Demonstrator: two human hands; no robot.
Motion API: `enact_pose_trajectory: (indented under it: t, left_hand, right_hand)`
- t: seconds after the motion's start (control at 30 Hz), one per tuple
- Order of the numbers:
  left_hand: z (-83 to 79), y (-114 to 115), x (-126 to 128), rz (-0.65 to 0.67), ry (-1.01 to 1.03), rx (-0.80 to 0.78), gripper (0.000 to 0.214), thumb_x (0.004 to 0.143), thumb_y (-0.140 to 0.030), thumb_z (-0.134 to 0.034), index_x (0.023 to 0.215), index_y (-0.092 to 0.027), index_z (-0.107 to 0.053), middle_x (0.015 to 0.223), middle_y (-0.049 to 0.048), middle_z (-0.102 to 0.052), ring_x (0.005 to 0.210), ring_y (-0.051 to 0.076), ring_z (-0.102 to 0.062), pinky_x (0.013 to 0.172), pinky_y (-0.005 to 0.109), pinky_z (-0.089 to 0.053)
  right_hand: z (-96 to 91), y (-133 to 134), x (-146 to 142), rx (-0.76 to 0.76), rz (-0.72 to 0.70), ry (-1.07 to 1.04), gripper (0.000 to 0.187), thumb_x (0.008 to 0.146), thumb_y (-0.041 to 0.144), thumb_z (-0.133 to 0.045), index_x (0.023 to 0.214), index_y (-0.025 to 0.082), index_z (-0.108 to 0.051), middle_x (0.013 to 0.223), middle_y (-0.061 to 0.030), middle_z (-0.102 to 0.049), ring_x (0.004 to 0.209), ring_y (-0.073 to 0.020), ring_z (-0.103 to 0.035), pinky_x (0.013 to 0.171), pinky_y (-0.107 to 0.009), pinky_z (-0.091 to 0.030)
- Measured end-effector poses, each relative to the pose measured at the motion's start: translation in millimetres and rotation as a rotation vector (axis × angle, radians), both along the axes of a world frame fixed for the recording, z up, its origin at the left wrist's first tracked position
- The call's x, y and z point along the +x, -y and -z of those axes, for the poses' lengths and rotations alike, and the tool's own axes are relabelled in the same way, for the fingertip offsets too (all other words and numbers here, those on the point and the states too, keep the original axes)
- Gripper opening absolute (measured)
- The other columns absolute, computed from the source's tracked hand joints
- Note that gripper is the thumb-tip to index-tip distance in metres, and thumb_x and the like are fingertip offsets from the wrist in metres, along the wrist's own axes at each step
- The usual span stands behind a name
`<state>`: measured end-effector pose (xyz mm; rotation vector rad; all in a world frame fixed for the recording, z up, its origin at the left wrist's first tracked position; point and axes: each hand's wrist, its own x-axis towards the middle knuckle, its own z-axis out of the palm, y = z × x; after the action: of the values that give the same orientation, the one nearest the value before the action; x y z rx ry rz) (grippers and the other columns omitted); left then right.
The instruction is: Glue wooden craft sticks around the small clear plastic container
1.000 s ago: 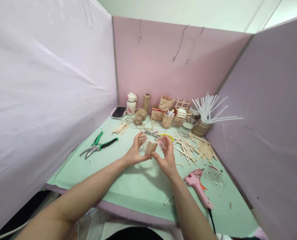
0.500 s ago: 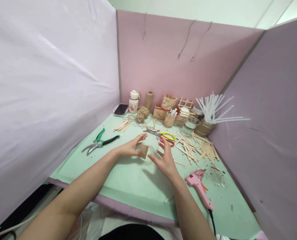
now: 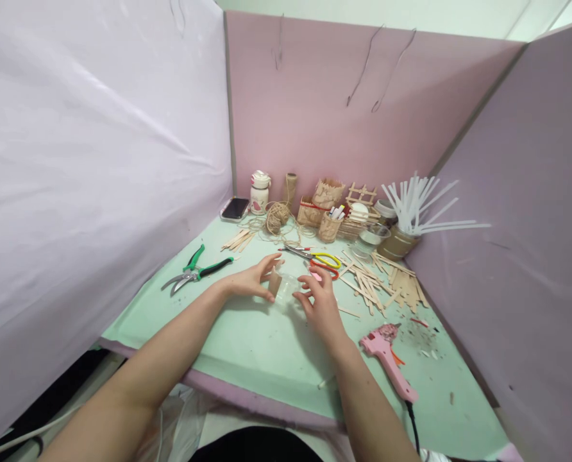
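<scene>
A small clear plastic cup (image 3: 286,287) with wooden sticks glued to its left side rests on the green table (image 3: 247,340). My left hand (image 3: 252,279) holds its left side, fingers curled on the wooden sticks. My right hand (image 3: 319,301) grips the cup's right side with bent fingers. Both hands are low, at the table's surface.
Green-handled pliers (image 3: 194,273) lie to the left. Yellow and red scissors (image 3: 317,260) lie just behind the cup. Loose wooden sticks (image 3: 382,285) are spread at the right, and a pink glue gun (image 3: 389,359) lies near the front right. Jars, twine and white straws (image 3: 420,208) line the back wall.
Both hands have lowered the cup from mid-air down onto the table. The right hand opened briefly, and is closed on the cup again now.
</scene>
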<state>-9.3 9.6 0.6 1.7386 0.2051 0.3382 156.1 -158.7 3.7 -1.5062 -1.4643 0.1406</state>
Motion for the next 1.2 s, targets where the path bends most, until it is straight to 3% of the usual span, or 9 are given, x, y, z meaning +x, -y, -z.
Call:
enact_pose_trajectory:
  t: [0.2, 0.37, 0.57, 0.7, 0.97, 1.2]
  left_hand:
    - [8.6, 4.8, 7.6, 0.030, 0.006, -0.002, 0.117, 0.052, -0.023, -0.091, 0.148, -0.030, -0.024, 0.154, 0.0219, -0.028, 0.143, 0.034, -0.031, 0.114, 0.058, -0.025]
    - [4.1, 4.5, 3.7, 0.066, -0.050, 0.000, 0.111, 0.053, -0.023, -0.091, 0.145, -0.029, -0.029, 0.146, 0.0212, -0.043, 0.141, 0.033, -0.037, 0.113, 0.059, -0.025]
    - [-6.2, 7.0, 0.9, 0.183, -0.108, 0.000, 0.111, 0.057, -0.025, -0.089, 0.147, -0.029, -0.024, 0.153, 0.0223, -0.032, 0.144, 0.033, -0.031, 0.114, 0.058, -0.024]
    - [-11.2, 8.7, -0.1, 0.251, -0.085, -0.005, 0.106, 0.058, -0.026, -0.089, 0.145, -0.027, -0.028, 0.152, 0.0212, -0.036, 0.144, 0.032, -0.030, 0.114, 0.059, -0.024]
    - [-11.2, 8.2, -2.1, 0.269, 0.018, -0.031, 0.093, 0.061, -0.028, -0.087, 0.139, -0.024, -0.037, 0.150, 0.0216, -0.039, 0.142, 0.033, -0.035, 0.116, 0.062, -0.019]
    - [-21.0, 13.3, -3.6, 0.279, 0.066, -0.018, 0.091, 0.061, -0.030, -0.087, 0.138, -0.022, -0.039, 0.148, 0.0218, -0.041, 0.141, 0.034, -0.037, 0.116, 0.062, -0.018]
  right_hand:
    - [-5.8, 7.6, -19.0, 0.075, 0.034, 0.320, 0.015, 0.094, 0.029, -0.055, 0.100, 0.020, -0.065, 0.108, -0.0094, -0.060, 0.067, -0.0140, -0.060, 0.062, -0.028, -0.051]
    - [-7.9, 10.9, -33.1, 0.115, 0.109, 0.495, 0.022, 0.097, 0.029, -0.048, 0.092, 0.019, -0.067, 0.093, -0.0069, -0.065, 0.065, -0.0142, -0.060, 0.056, -0.025, -0.043]
    - [-9.3, 14.4, -47.8, 0.157, 0.189, 0.507, 0.020, 0.098, 0.025, -0.047, 0.092, 0.019, -0.066, 0.089, -0.0047, -0.067, 0.062, -0.0124, -0.061, 0.051, -0.023, -0.041]
    - [-9.4, 16.3, -61.4, 0.170, 0.187, 0.517, 0.019, 0.098, 0.021, -0.047, 0.099, 0.018, -0.065, 0.088, -0.0060, -0.068, 0.061, -0.0123, -0.062, 0.049, -0.023, -0.042]
    - [-11.2, 19.7, -69.3, 0.240, 0.123, 0.532, 0.029, 0.093, 0.010, -0.045, 0.115, 0.019, -0.062, 0.101, -0.0087, -0.072, 0.063, -0.0141, -0.065, 0.048, -0.024, -0.047]
    - [-14.8, 24.9, -71.5, 0.324, 0.096, 0.502, 0.032, 0.091, 0.007, -0.047, 0.117, 0.018, -0.062, 0.102, -0.0078, -0.072, 0.063, -0.0132, -0.066, 0.048, -0.024, -0.048]
